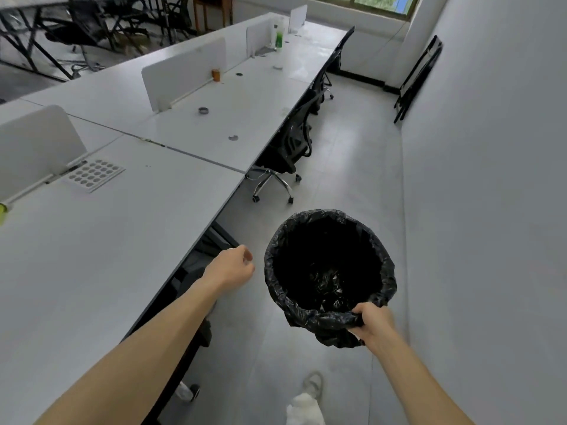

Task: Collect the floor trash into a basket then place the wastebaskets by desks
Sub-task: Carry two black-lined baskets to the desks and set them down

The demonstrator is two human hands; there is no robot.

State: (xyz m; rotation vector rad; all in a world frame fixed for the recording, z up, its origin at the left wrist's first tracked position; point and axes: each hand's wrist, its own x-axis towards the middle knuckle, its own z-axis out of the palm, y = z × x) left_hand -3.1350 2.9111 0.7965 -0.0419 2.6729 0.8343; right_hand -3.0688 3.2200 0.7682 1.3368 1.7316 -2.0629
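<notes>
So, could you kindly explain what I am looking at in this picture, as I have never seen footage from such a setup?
There is no machine here. A person wears a wide-angle camera on the head, so this one view looks forward and down at their own arms. The right hand grips the near rim of a wastebasket lined with a black bag; the inside is too dark to tell what it holds. The left hand is loosely curled beside it and holds nothing. On the left runs a row of white desks with dividers, bearing a green bottle and a few small items. Black office chairs are pushed in at the desks, and the person's shoe shows below.
</notes>
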